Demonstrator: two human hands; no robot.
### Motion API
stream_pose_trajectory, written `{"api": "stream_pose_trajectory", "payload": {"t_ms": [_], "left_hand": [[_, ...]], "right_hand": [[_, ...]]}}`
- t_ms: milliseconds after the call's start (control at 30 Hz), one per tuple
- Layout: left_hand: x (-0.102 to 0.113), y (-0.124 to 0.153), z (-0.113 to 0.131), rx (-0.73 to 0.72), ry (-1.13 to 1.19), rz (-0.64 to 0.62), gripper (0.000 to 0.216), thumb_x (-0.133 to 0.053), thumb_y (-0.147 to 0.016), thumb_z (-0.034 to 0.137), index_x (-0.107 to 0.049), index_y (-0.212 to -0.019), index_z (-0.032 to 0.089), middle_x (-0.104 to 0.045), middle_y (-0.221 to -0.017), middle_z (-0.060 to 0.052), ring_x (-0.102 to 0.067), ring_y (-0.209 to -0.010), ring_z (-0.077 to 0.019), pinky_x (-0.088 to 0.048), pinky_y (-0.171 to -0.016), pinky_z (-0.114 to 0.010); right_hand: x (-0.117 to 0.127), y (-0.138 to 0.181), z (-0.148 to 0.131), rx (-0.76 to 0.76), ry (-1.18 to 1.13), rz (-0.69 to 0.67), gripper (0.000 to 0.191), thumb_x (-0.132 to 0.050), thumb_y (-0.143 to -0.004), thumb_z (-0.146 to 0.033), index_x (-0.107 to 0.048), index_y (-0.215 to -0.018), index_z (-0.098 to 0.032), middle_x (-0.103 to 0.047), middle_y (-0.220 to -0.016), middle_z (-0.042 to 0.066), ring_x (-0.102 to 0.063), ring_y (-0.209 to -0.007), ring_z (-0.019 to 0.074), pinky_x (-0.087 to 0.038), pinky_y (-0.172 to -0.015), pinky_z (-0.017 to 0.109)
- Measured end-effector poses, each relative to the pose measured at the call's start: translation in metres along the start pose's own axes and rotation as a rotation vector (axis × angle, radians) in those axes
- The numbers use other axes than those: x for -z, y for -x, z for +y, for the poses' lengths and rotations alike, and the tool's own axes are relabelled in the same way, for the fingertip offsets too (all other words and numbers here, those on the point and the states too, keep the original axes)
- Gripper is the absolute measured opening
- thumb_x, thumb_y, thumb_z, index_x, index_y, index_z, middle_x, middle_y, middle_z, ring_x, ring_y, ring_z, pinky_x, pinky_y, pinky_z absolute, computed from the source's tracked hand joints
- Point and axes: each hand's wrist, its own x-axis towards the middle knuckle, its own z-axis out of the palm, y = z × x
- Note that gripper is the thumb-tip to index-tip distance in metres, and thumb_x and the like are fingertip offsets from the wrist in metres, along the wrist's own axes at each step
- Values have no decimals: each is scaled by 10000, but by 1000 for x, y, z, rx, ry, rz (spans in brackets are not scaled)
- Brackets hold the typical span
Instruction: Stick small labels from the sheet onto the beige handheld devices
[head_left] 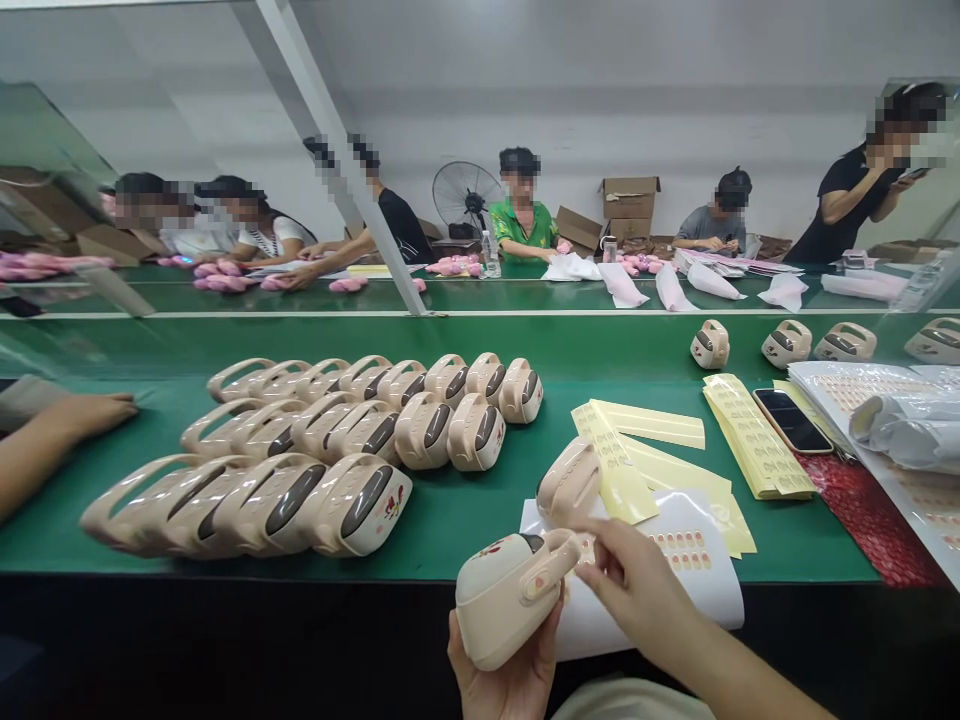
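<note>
A cream plastic device with a carrying handle point(499, 610) rests tilted in my left hand point(510, 670), fingers wrapped around its underside. It has a rounded body, a red print on its pale face and a small orange oval sticker at the handle's joint. My right hand point(637, 580) is beside the handle's end, thumb and forefinger pinched together; whatever is between them is too small to make out. Under that hand lies a white sticker sheet point(712, 590) with rows of small orange oval stickers. Another cream device point(570, 482) stands on the sheet's far edge.
Several cream devices point(360, 505) stand in rows at left on the green table point(465, 545). Yellow label sheets point(757, 440), a phone point(793, 420) and plastic-wrapped sheets point(911, 425) lie at right. A co-worker's hand point(97, 412) rests at far left; other people work across the line.
</note>
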Motion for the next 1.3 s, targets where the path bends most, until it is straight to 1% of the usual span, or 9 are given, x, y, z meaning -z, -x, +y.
{"api": "stream_pose_trajectory", "payload": {"t_ms": [133,300,400,500,633,700,867,1100,1300], "left_hand": [[-5,-2,-2,-12,25,29,590,-206,-866,602,-463,-1293,286,-502,-1352,20,-441,-1238,-129,-310,-1009,-196],[7,10,-2,14,-44,329,600,-202,-830,666,-533,-1216,349,-599,-1254,48,-500,-1184,-105,-365,-970,-190],[20,19,1,13,-285,471,595,-185,-830,666,-518,-1225,370,-628,-1219,24,-513,-1179,-168,-409,-968,-287],[25,23,6,-36,-747,509,581,-304,-807,664,-402,-1307,386,-640,-1197,-28,-566,-1117,-262,-456,-926,-437],[19,18,17,-61,-1054,446,1097,-846,-420,382,-292,-1367,344,-570,-1270,-77,-526,-1136,-364,-404,-959,-512],[17,13,23,-34,-1363,273,1148,-857,-366,262,-293,-1363,350,-537,-1305,-86,-525,-1134,-375,-411,-949,-510],[12,-5,32,-27,-1971,-242,1127,-784,-476,350,-145,-1405,340,-493,-1350,-123,-534,-1130,-372,-472,-886,-492],[-12,-23,30,-50,-2036,-361,1009,-716,-601,331,-113,-1408,280,-436,-1388,-155,-516,-1161,-334,-502,-858,-442],[-12,-21,33,-23,-2039,-312,1042,-735,-555,328,-129,-1403,316,-487,-1347,-119,-550,-1120,-320,-519,-825,-402]], "right_hand": [[-20,19,18,342,210,-4,440,-398,-864,-161,-447,-1299,-206,-542,-809,49,-545,-676,161,-476,-595,259],[-35,23,31,572,614,68,562,-362,-849,-83,-279,-1400,-152,-556,-713,58,-506,-577,188,-413,-478,273],[-17,16,27,474,590,-40,541,-427,-810,-82,-395,-1342,-176,-556,-734,59,-510,-602,190,-418,-505,279],[17,6,14,150,262,-80,462,-500,-789,-113,-509,-1238,-221,-520,-735,15,-488,-609,148,-428,-568,259],[50,-3,-7,-131,-188,-222,421,-598,-736,-162,-556,-1151,-221,-488,-703,-34,-429,-591,106,-394,-586,229],[53,-6,-16,-141,-266,-332,398,-618,-712,-154,-580,-1103,-221,-495,-700,-41,-433,-610,104,-384,-599,223],[47,-12,-28,-121,-148,-445,289,-585,-743,-141,-583,-1022,-218,-557,-761,-22,-503,-699,125,-403,-642,223],[45,-7,-37,-113,24,-421,264,-521,-757,-87,-499,-997,-194,-619,-838,13,-574,-765,157,-420,-675,242],[39,-4,-38,-75,154,-381,212,-491,-774,-106,-485,-974,-175,-628,-870,54,-583,-789,193,-423,-680,278]]}}
